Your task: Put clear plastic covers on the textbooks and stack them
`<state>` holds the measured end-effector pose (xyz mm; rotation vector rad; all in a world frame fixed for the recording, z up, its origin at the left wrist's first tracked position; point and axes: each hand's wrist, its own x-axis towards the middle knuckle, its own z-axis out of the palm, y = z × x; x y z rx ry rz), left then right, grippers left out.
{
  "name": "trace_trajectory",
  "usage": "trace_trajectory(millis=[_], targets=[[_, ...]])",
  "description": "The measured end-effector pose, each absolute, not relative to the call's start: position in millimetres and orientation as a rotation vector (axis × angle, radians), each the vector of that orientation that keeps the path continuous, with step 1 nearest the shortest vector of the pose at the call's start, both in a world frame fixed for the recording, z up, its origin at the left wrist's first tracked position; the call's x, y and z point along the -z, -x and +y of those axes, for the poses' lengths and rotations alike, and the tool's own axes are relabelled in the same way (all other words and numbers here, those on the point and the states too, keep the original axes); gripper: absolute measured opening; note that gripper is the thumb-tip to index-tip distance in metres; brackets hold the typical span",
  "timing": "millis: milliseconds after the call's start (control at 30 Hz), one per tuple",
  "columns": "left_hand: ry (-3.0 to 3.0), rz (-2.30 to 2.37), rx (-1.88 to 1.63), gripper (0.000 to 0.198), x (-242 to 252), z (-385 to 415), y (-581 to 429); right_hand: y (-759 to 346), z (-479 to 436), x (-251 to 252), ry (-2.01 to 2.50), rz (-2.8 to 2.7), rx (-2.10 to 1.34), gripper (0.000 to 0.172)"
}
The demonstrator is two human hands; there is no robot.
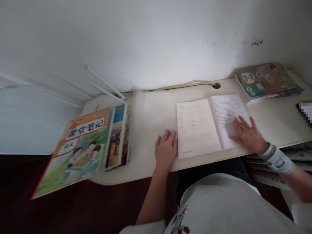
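An open book (195,133) lies on the white desk (151,120), printed text on both visible pages. My right hand (249,135) rests flat on the right page near its outer edge, fingers spread, a grey band around the wrist. Just left of the book, my left hand (166,148) lies palm down on the desk, fingers stretched forward and slightly bent. It holds nothing, and its side is close to the left page; whether they touch I cannot tell.
At the left, an orange-and-green notebook (80,146) stands with other books in a white rack (107,83). Stacked books (265,81) sit at the back right. Cables (180,85) run along the wall to a desk hole (216,85). A dark-edged device (304,112) is at the right.
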<state>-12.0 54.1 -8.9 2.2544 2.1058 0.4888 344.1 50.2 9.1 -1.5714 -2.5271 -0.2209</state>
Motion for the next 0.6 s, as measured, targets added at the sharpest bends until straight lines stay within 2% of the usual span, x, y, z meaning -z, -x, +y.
trace_trajectory(millis=[167, 433, 600], targets=[[-2.319, 2.168, -0.351, 0.045, 10, 51, 9, -283, 48, -10, 1.444, -2.639, 0.112, 0.078], [-2.324, 2.182, -0.301, 0.046, 6, 49, 10, -274, 46, -10, 1.642, -2.57, -0.048, 0.073], [-2.331, 2.199, -0.284, 0.045, 8, 43, 13, -253, 33, -3, 1.729, -2.484, -0.04, 0.08]])
